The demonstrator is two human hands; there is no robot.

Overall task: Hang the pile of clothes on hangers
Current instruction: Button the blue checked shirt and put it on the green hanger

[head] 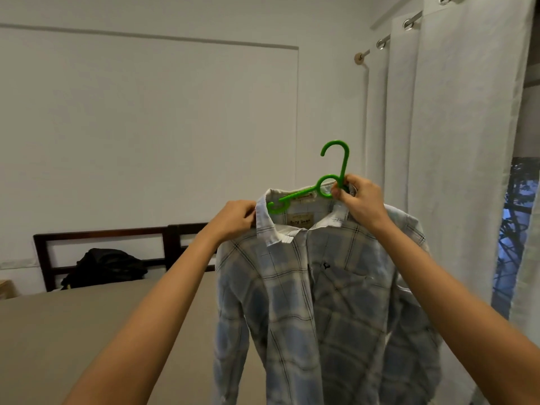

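Note:
A pale blue and beige plaid shirt hangs in the air in front of me, collar up. A bright green plastic hanger sits inside its neck, tilted, with the hook rising above the collar and its left end showing at the collar opening. My right hand grips the hanger at the ring below the hook, together with the right side of the collar. My left hand pinches the left side of the collar. The hanger's right arm is hidden under the shirt.
A bed with a tan cover stretches below and to the left, with a dark wooden headboard. A black bundle of cloth lies near the headboard. White curtains on a rod hang at the right, beside a window.

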